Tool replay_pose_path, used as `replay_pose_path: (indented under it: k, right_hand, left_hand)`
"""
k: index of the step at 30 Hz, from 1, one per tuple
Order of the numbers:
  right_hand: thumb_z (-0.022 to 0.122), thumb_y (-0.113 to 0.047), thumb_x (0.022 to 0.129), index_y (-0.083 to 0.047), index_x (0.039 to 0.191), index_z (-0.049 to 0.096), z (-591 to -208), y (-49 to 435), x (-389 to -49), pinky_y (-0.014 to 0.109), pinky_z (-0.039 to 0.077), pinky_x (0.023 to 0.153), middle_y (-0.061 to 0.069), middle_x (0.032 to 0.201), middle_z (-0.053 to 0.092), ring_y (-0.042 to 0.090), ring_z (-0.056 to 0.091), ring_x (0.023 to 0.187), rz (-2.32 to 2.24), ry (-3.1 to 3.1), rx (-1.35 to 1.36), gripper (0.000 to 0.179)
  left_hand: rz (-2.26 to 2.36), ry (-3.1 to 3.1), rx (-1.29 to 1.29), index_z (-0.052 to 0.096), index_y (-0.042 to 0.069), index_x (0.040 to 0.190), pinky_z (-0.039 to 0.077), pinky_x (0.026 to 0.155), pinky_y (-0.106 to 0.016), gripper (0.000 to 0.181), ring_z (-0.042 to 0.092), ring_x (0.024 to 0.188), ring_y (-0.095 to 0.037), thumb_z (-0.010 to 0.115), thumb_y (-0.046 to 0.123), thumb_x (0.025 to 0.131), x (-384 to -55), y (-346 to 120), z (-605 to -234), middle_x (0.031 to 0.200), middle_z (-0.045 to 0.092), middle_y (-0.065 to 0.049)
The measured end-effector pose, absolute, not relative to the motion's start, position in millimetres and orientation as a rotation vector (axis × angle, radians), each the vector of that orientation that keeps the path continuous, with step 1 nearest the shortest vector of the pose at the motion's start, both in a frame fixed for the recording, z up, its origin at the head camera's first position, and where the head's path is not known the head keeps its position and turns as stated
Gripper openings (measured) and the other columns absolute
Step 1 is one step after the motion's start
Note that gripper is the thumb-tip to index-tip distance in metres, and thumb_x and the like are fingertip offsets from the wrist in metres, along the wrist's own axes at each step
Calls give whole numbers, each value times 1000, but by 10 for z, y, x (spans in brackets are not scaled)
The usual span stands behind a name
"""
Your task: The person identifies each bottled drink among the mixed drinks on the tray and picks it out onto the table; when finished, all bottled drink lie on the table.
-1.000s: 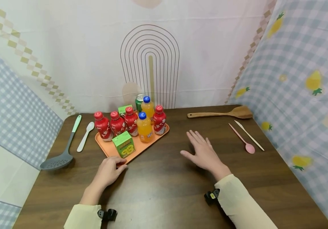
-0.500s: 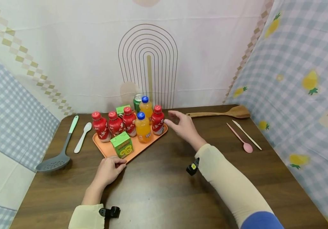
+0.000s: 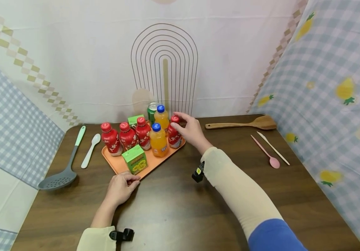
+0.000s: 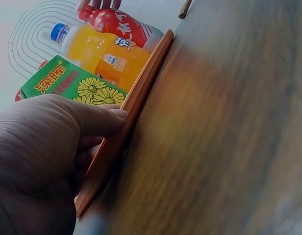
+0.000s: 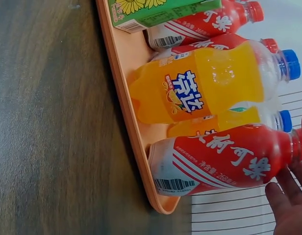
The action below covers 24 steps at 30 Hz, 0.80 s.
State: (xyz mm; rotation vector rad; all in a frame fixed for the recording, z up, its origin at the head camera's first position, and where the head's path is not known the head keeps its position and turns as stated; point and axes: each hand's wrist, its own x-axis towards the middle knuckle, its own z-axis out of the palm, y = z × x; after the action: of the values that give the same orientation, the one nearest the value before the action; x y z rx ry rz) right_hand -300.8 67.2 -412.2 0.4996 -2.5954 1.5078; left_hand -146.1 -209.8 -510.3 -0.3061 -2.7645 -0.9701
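Though crowded, tray (image 3: pixel 152 163) (1 carton (image 3: pixel 136 159) foremost)

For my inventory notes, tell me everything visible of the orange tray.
The orange tray has a low raised rim and rounded corners, and looks like plastic. It lies slantwise on the brown table, bearing four red bottles, two orange-drink bottles and a green carton. The left hand pinches its near edge, thumb on the rim.

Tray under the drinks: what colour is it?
Orange; the tray shows best in the right wrist view.
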Motion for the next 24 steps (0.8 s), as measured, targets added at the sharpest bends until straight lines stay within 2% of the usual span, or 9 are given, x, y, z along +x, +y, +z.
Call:
replay_pose_path:
  k: [24]
  right_hand:
    - [70,-21,89,-19,128,61,-4143,668,-3030,27,51,85,-3,117,66,10,61,99,1501,-2601,432,41]
  left_hand:
    - [-1004,-2766,-296,77,12,85,42,61,-28,7,52,65,-8,79,8,79,-1449,-2097,-5112,73,61,10]
